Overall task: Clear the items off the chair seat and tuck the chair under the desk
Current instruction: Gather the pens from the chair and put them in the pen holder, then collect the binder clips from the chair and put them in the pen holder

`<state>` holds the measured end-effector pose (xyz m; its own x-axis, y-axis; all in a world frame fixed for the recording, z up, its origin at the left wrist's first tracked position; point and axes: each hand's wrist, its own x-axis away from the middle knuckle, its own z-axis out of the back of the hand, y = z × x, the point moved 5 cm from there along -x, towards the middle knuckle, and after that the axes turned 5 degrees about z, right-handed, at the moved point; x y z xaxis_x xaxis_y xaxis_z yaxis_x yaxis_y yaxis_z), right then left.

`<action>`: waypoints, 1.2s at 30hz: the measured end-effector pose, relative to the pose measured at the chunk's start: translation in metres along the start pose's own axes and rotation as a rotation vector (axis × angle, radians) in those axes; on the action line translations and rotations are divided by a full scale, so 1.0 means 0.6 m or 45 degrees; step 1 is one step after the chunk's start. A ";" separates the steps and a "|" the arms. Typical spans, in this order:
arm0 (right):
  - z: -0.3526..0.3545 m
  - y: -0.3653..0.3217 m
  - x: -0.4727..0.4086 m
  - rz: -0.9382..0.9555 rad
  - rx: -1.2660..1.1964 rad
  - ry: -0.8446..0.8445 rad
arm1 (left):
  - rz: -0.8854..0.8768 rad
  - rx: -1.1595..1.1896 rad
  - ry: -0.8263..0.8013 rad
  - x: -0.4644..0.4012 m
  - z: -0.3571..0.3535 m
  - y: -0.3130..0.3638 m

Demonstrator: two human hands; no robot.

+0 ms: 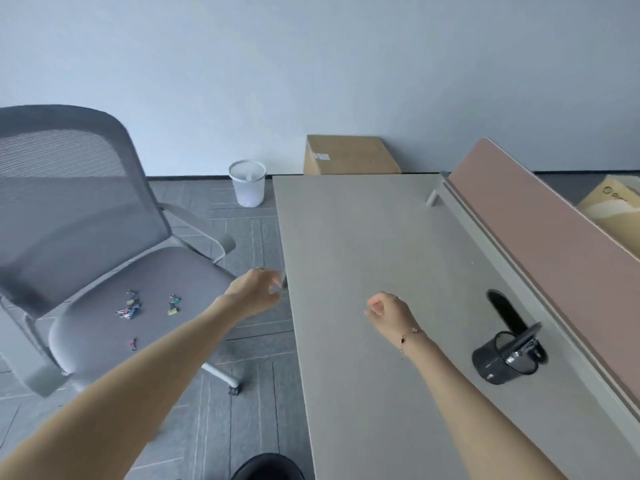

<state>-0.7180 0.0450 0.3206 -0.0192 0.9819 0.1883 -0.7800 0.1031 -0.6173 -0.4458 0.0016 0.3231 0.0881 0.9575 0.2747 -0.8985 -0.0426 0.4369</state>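
Note:
A grey mesh-backed office chair (166,268) stands left of the desk (363,254), turned away from it. Several small coloured binder clips (130,308) lie on the seat, with two more (174,304) to their right and one red clip (132,344) nearer the front edge. My left hand (254,289) hovers between the seat's right side and the desk's left edge, fingers loosely curled, holding nothing that I can see. Over the desk top my right hand (386,311) is loosely curled and empty, a bracelet on its wrist.
A black mesh cup (498,362) lies tipped on the desk beside a dark cable slot (504,311). A pink divider panel (554,244) runs along the desk's right side. A white waste bin (247,183) and a cardboard box (349,155) stand by the wall.

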 end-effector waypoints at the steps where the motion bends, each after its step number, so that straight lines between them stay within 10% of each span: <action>1: -0.027 -0.029 -0.005 0.033 0.027 -0.049 | 0.052 0.019 0.023 0.014 0.016 -0.042; 18: -0.507 -0.448 -0.144 0.407 0.283 -0.552 | 0.646 0.121 -0.006 0.176 0.077 -0.646; 36: -0.879 -0.414 -0.340 0.373 0.572 -0.942 | 0.595 -0.091 -0.381 -0.090 -0.094 -0.878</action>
<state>-0.1907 -0.0973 0.0325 -0.5301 0.5911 0.6079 -0.8478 -0.3577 -0.3915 -0.0018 -0.0116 0.0297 -0.2175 0.7181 0.6611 -0.8974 -0.4134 0.1539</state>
